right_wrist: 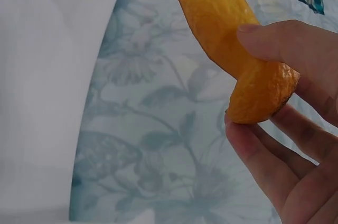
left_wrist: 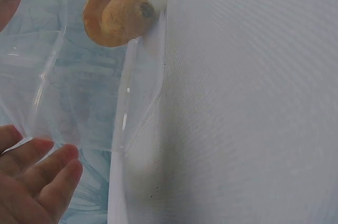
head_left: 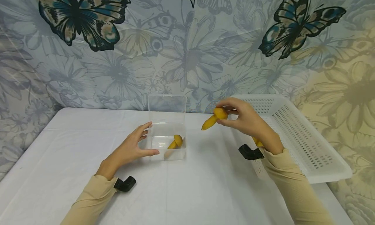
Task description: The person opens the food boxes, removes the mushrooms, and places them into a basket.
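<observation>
A yellow mushroom [head_left: 220, 113] with a rounded cap and a long stem is in my right hand [head_left: 243, 117], raised above the table. The right wrist view shows the thumb pressing the mushroom [right_wrist: 216, 23] near the stem, with fingertips under its cap. My left hand [head_left: 131, 145] is spread at the left side of a clear plastic box [head_left: 156, 156], its thumb by the front wall and its fingers by the left edge. Inside the box leans another yellow mushroom [head_left: 178, 139]; the left wrist view shows that mushroom [left_wrist: 119, 20] through the plastic, its dark stem end facing the camera.
The box's clear lid [head_left: 167, 104] stands raised at the back. A white perforated basket [head_left: 319, 153] stands at the right, with something yellow [head_left: 257, 141] partly hidden behind my right wrist. White cloth [head_left: 190, 192] covers the table, and a butterfly-patterned fabric [head_left: 190, 56] hangs behind.
</observation>
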